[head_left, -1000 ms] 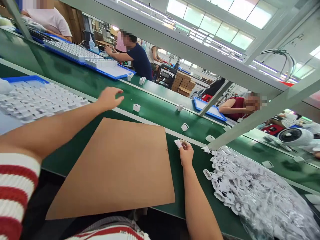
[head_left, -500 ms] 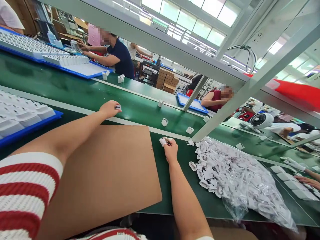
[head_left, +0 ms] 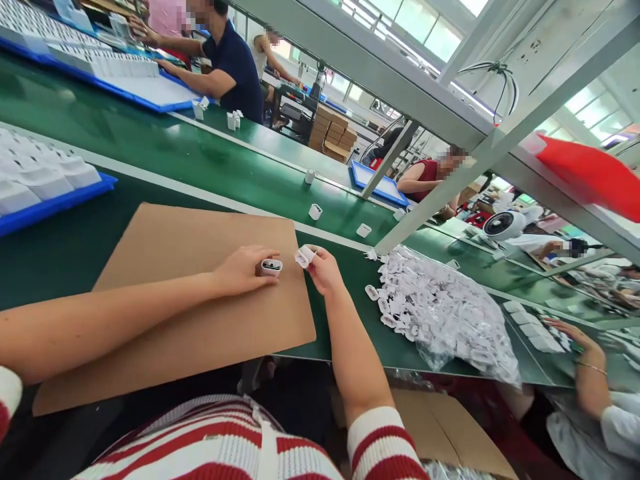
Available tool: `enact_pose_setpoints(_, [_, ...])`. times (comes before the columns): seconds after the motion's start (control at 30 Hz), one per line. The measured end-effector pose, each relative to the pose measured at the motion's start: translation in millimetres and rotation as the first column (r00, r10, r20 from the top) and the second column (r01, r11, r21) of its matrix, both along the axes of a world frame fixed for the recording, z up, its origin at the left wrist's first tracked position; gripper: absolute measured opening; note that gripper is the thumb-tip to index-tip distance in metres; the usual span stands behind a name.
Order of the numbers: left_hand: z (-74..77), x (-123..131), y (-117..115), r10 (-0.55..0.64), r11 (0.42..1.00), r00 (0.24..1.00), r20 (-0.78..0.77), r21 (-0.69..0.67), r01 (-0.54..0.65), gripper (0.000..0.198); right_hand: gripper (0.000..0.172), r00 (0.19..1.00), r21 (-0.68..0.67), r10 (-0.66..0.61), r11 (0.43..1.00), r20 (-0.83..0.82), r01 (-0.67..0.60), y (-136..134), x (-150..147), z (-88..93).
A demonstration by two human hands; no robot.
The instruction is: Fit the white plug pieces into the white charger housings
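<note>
White housing (head_left: 271,268), clasped by left hand (head_left: 241,271), now over cardboard (head_left: 215,240) (earlier, belt (head_left: 240,173)), right hand (head_left: 325,272) around white piece (head_left: 303,257)

"From where is the view looking?"

"A single camera is riding on the person's head, facing forward and down — the striped shirt (head_left: 210,443) is filling the bottom middle."

"And how near is it sitting?"

"Closely: the left hand (head_left: 245,270) and right hand (head_left: 324,270) are showing near the middle, and the cardboard sheet (head_left: 225,327) is spreading just beyond the shirt."

"And farther off?"

"The view is reaching across the green bench (head_left: 240,180) to the windows (head_left: 425,33) at the upper right. It is also leaning — the bench is sloping down from left to right."
</note>
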State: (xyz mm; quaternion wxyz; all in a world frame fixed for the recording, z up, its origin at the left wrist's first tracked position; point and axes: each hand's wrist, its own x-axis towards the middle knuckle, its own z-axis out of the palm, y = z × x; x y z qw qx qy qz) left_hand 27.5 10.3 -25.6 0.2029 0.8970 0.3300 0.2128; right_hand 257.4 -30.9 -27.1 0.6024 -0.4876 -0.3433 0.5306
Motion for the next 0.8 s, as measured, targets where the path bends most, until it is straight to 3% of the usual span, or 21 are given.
enact_pose_setpoints(0.07, [-10.2,0,3,0.004,0.999,0.999,0.040,-0.044,-0.002,0.062,0.042,0.996,0.018,0.071,0.997,-0.055,-0.070,-4,-6,4.7])
enact_pose_setpoints(0.13, [-16.4,0,6,-0.008,0.997,0.998,0.064,-0.071,0.013,0.052,0.041,0.989,0.038,0.127,0.991,-0.074,-0.125,-7,-9,7.7])
enact_pose_setpoints(0.27, [-19.4,0,5,-0.023,0.997,0.994,0.108,-0.076,0.031,0.044,0.046,0.980,0.083,0.199,0.977,-0.020,-0.197,-12,-12,8.4])
enact_pose_setpoints(0.43, [-17.9,-2,3,-0.028,0.991,0.989,0.148,-0.124,0.047,0.047,0.031,0.965,0.139,0.093,0.982,0.244,-0.129,-16,-14,4.4])
enact_pose_setpoints(0.57, [-18.9,-1,5,-0.032,0.986,0.987,0.158,-0.154,0.057,0.043,0.028,0.863,0.226,-0.013,0.967,0.504,-0.117,-22,-21,3.9])
enact_pose_setpoints(0.8, [-23.4,-1,7,-0.035,0.987,0.987,0.156,-0.151,0.059,0.042,0.027,0.800,0.207,-0.077,0.976,0.596,-0.061,-33,-33,17.2])
